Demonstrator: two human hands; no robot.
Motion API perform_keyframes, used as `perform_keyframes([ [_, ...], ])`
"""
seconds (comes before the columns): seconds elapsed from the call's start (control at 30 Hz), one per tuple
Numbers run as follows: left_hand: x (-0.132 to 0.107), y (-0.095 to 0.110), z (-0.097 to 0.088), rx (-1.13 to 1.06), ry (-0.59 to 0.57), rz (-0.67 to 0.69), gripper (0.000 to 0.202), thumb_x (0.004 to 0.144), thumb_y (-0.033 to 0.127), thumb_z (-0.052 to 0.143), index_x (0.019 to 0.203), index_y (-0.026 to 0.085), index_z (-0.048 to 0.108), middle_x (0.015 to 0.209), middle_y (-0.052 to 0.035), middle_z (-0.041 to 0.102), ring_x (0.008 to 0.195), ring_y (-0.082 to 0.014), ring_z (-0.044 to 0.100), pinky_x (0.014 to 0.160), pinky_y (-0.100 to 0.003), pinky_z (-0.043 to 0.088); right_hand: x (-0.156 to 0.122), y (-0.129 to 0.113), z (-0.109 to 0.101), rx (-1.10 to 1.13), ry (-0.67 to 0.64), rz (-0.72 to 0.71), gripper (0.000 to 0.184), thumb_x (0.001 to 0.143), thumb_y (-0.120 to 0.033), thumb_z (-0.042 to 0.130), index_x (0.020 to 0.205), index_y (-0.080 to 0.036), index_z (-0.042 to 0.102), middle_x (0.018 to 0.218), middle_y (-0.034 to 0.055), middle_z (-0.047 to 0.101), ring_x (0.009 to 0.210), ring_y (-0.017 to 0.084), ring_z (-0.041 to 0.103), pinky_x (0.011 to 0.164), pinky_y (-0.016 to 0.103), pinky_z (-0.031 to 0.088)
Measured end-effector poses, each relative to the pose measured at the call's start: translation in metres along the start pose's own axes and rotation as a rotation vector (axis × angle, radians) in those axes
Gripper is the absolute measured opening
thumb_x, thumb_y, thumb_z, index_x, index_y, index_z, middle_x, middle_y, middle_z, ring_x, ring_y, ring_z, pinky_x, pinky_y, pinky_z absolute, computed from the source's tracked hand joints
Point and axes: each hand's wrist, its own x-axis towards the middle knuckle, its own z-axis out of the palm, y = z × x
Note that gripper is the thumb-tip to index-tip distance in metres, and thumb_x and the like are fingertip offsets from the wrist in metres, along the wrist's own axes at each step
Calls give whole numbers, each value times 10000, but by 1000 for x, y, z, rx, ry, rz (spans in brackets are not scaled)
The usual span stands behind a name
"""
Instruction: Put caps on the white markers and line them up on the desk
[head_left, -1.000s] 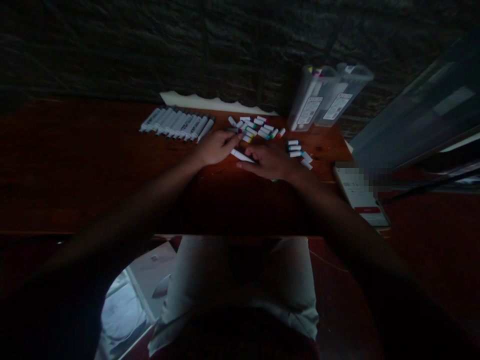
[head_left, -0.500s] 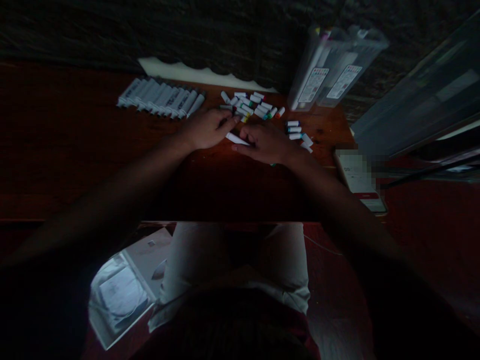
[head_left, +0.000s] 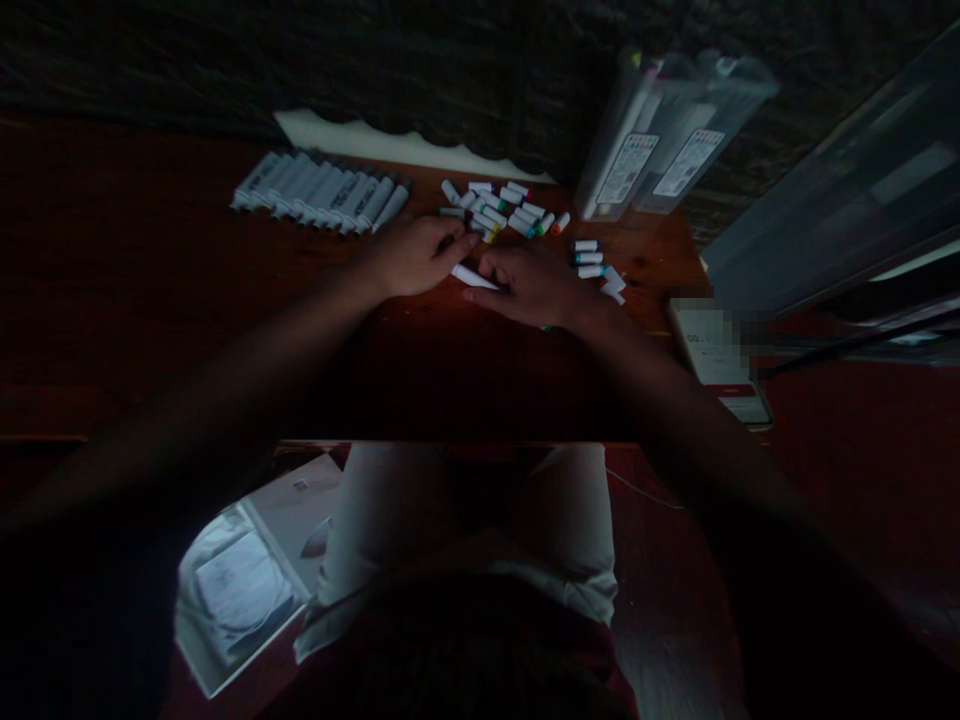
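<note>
Between my two hands is a white marker (head_left: 474,278), held low over the wooden table. My right hand (head_left: 534,284) is closed around its right end, thumb along the near side. My left hand (head_left: 421,256) pinches at the marker's left end, its fingertips partly hiding that end. Just beyond my hands lies a loose heap of white marker caps (head_left: 493,213) with coloured ends. Several more caps (head_left: 588,258) lie to the right of my right hand. Left of the heap, a row of capless grey-white markers (head_left: 322,195) lies side by side.
Two clear plastic cases (head_left: 619,170) with labels stand at the back right, against a dark wall. A phone (head_left: 716,360) rests at the table's right edge. On the floor at lower left is an open white box (head_left: 259,620). A pale wavy-edged strip (head_left: 375,142) lies behind the markers.
Hardly anything differs. Both hands keep their hold on the marker in the same place; the view has shifted very slightly.
</note>
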Motion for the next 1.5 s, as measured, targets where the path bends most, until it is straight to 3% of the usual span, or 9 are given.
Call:
perform_keyframes([
  [0.27, 2, -11, 5, -65, 6, -39, 295, 913, 411, 451, 827, 199, 635, 755, -42, 608, 927, -230, 606, 776, -322, 437, -1, 0, 1, -11, -10, 8, 286, 898, -441, 564, 900, -158, 599, 858, 52, 567, 883, 194, 499, 806, 332, 346],
  [0.5, -5, 8, -4, 110, -78, 8, 274, 948, 370, 442, 934, 154, 610, 865, -50, 608, 959, -218, 582, 877, -333, 425, -2, -3, 0, -22, -22, 9, 290, 897, -447, 566, 927, -160, 599, 860, 48, 555, 886, 199, 505, 799, 327, 349],
  [0.93, -12, 22, -9, 74, -175, -31, 338, 995, 347, 338, 992, 136, 602, 927, -50, 639, 1069, -248, 554, 988, -380, 382, -3, -8, -3, -29, -40, -47, 258, 914, -398, 548, 1008, -163, 594, 896, 40, 591, 882, 187, 534, 798, 332, 356],
  [1.03, -11, 21, -9, 124, -185, -4, 421, 1012, 327, 238, 1036, 109, 597, 979, -60, 632, 1071, -235, 561, 978, -383, 380, -3, -4, 0, -37, -25, -83, 276, 926, -410, 529, 1017, -154, 581, 908, 41, 596, 879, 182, 536, 793, 326, 365],
  [1.2, -12, 20, -11, 243, -204, 35, 334, 979, 358, 356, 1080, 149, 597, 1046, -69, 645, 963, -202, 580, 904, -351, 441, -2, 2, 3, -35, -14, -145, 308, 944, -431, 502, 1040, -145, 564, 943, 52, 605, 887, 178, 535, 810, 329, 372],
  [1.5, -10, 15, -8, 253, -184, 37, 401, 980, 392, 317, 1097, 153, 617, 1030, -60, 654, 1033, -238, 589, 941, -373, 427, -3, -4, 1, -22, -22, -86, 277, 922, -394, 548, 1036, -145, 592, 926, 52, 605, 874, 176, 526, 781, 315, 347],
])
